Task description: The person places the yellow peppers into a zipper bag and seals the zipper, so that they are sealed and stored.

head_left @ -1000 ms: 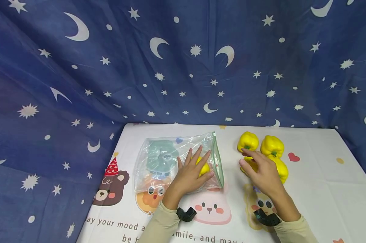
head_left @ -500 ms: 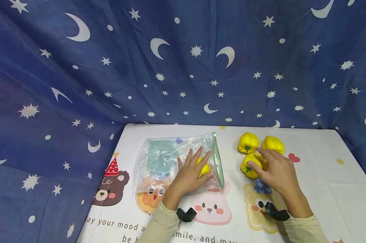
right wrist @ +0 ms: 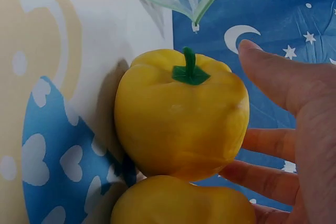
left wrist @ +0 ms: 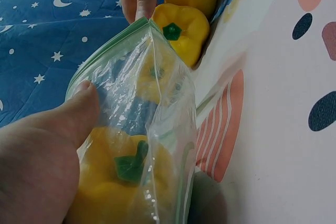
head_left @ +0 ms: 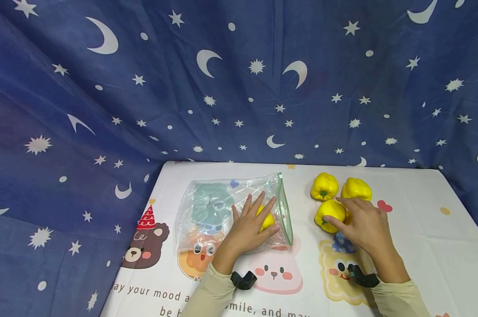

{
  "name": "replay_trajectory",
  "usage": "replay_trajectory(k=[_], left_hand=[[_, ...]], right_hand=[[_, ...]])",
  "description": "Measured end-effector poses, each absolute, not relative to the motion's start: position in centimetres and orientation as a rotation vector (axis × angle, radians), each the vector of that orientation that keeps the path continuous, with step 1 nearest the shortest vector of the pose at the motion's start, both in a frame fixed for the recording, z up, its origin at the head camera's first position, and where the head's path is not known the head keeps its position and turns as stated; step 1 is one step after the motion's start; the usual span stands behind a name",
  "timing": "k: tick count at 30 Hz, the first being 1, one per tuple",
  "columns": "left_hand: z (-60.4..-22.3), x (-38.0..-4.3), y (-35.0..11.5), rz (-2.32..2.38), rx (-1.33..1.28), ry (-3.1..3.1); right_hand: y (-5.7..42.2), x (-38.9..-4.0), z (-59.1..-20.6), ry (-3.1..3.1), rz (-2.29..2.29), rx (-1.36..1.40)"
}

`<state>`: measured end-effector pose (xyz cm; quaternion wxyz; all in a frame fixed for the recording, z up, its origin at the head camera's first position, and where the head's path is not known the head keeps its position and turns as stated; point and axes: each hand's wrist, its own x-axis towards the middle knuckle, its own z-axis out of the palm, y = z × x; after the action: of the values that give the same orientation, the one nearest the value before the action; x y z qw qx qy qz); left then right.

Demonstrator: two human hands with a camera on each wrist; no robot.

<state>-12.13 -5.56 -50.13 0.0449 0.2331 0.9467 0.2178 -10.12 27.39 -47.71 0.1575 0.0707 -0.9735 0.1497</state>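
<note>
A clear plastic zip bag [head_left: 219, 211] with a green-edged mouth lies on its side, its mouth toward the right. One yellow bell pepper [head_left: 267, 221] is inside, near the mouth. My left hand [head_left: 247, 226] rests over the bag and this pepper, fingers spread and straight. Outside, several yellow bell peppers stand close together, among them a near one [head_left: 329, 215], a back left one [head_left: 324, 186] and a back right one [head_left: 357, 189]. Beside the near pepper, my right hand [head_left: 363, 224] has thumb and fingers apart around it. In the right wrist view a gap shows between the thumb and that pepper [right wrist: 178, 114].
A white tablecloth [head_left: 413, 220] with cartoon prints covers the table. Behind it and at the left hangs a dark blue curtain [head_left: 239, 88] with moons and stars. Dark wrist mounts [head_left: 243, 280] sit on both wrists.
My right hand has drawn back to the right and toward me, uncovering the near pepper, then barely shifted over the last half second. The left hand and the bag stay put.
</note>
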Motion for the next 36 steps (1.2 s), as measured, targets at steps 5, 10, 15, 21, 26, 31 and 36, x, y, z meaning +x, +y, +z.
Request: replay_trajectory(k=[5, 10, 15, 21, 26, 31, 36], left_hand=[[-50.02, -12.07, -5.54, 0.66, 0.717, 2.898], [-50.15, -12.07, -5.59, 0.649, 0.718, 2.904], [-50.07, -12.05, -5.58, 0.662, 0.726, 2.908], [-49.96, -12.07, -5.6, 0.658, 0.724, 2.907], [-49.96, -12.07, -5.58, 0.643, 0.719, 2.905], [-49.96, -12.07, -5.55, 0.635, 0.72, 2.904], [-49.9, -12.02, -5.54, 0.647, 0.72, 2.901]], right_hand=[[27.45, -10.04, -47.73, -2.824, 0.424, 0.169], [27.4, -9.99, -47.87, -2.864, 0.422, 0.144], [27.37, -10.07, -48.01, -2.884, 0.42, 0.142], [27.29, -10.07, -48.21, -2.88, 0.434, 0.15], [27.25, -10.07, -48.37, -2.853, 0.446, 0.151], [27.1, -10.09, -48.48, -2.813, 0.462, 0.161], [26.83, -10.05, -48.59, -2.783, 0.457, 0.181]])
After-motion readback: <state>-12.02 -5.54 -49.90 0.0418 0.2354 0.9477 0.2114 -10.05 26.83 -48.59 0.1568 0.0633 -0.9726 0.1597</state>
